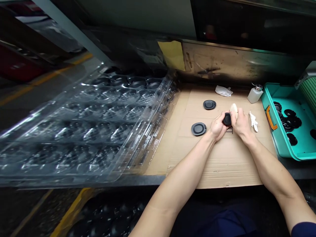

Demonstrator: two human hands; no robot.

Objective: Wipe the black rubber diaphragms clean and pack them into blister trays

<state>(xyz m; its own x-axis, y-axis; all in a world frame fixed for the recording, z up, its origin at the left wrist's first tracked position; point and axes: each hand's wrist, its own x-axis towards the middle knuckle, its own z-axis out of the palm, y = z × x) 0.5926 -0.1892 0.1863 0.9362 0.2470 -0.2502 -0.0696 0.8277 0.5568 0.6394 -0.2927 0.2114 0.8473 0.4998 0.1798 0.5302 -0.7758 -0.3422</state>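
Note:
Above the cardboard sheet [214, 164], my left hand [217, 126] grips a small round black part [226, 119] by its edge. My right hand [240, 122] is closed around a cream-white block-like piece [233, 108], close against that part; its exact kind is unclear. Two more black discs with raised rings lie to the left of my hands, a farther disc [209, 104] and a nearer disc [198, 129]. A crumpled white cloth or tissue [253, 121] rests just right of my right hand.
Stacked clear plastic trays [98, 131] with round pockets fill the left side. At right stands a teal bin [306, 154] with an orange handle, holding several black parts [291, 121]. Toward the back are a white pump bottle [255, 94] and another white wad [223, 91].

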